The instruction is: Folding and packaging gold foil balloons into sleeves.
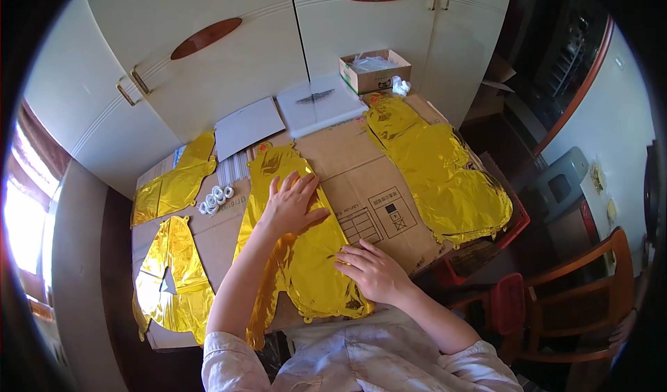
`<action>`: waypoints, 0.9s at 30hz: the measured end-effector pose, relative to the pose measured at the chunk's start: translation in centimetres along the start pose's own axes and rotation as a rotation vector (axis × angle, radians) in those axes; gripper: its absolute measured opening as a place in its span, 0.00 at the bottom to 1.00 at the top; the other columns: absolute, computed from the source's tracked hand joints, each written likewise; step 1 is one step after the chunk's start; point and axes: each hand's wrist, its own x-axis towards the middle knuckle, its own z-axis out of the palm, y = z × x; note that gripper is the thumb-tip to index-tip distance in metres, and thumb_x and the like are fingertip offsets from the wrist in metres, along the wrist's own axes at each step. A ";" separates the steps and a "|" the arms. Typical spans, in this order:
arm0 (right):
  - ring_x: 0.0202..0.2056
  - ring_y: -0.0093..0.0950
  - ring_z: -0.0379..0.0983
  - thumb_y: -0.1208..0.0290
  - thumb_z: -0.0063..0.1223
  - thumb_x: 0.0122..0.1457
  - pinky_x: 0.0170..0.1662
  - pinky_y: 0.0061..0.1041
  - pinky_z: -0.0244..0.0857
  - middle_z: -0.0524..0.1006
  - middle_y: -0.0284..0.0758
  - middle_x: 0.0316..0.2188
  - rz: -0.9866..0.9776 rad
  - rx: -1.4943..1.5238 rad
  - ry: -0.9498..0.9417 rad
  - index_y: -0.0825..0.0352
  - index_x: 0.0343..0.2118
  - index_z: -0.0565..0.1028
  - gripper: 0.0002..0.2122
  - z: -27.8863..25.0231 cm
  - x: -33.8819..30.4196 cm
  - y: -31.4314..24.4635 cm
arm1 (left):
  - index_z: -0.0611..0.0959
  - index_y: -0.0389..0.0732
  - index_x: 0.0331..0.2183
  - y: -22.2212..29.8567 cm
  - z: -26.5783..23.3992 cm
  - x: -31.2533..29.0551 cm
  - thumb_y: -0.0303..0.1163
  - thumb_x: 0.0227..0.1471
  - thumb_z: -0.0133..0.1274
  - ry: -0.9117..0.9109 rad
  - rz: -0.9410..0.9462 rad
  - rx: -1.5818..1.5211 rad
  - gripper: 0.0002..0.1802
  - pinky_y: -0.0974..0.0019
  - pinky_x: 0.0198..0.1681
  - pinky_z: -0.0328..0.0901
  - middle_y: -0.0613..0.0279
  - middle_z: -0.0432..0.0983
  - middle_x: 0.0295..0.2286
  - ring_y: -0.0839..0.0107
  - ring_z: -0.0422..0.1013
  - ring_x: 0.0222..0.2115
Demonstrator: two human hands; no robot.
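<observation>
The central gold foil shape [313,274] lies flat on the bench [167,338], its lower end nearest the wearer's body and its long axis pointing away. The right hand [372,270] rests near its right edge, fingers extended and loosely curved; no grip is evident. Farther up, the left hand [288,204] lies palm down, fingers spread, clenched on nothing. This spread contact probably keeps the thin, slick foil flat and stops it sliding.

Flanking foils occupy the sides: a near-left foil [184,270] and a right foil [445,177]. Their lateral placement leaves the middle accessible to both hands. The cardboard sheet [340,163] beneath probably serves as a protective cover.

Beyond the near-left foil are white coiled bundles [217,199], grouped within reach, and a far-left foil [174,187]. At the rear, a grey panel [249,128], a white slab [323,107] and an open carton [375,76] stand against or near the cabinets [243,52], clear of the hands.
</observation>
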 end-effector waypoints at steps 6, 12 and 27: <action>0.58 0.33 0.66 0.73 0.43 0.58 0.65 0.40 0.52 0.74 0.37 0.52 0.008 0.023 -0.044 0.65 0.47 0.76 0.15 0.1 0.0 0.0 | 0.66 0.42 0.60 -1.2 0.4 1.4 0.64 0.52 0.48 -0.020 -0.078 -0.015 0.45 0.40 0.64 0.43 0.60 0.63 0.59 0.58 0.54 0.62; 0.58 0.33 0.67 0.74 0.44 0.58 0.65 0.41 0.52 0.74 0.37 0.52 0.023 0.059 -0.053 0.64 0.47 0.77 0.15 -0.1 0.0 0.1 | 0.62 0.40 0.62 -1.3 0.1 2.0 0.73 0.39 0.53 -0.076 -0.099 0.040 0.60 0.41 0.65 0.41 0.60 0.58 0.61 0.57 0.49 0.64; 0.60 0.28 0.64 0.72 0.43 0.61 0.63 0.38 0.54 0.75 0.24 0.54 -0.196 -0.115 -0.130 0.57 0.48 0.78 0.15 0.0 9.9 10.7 | 0.56 0.40 0.64 -1.6 0.5 2.2 0.73 0.33 0.58 -0.146 -0.113 -0.039 0.67 0.39 0.65 0.40 0.56 0.50 0.64 0.56 0.42 0.67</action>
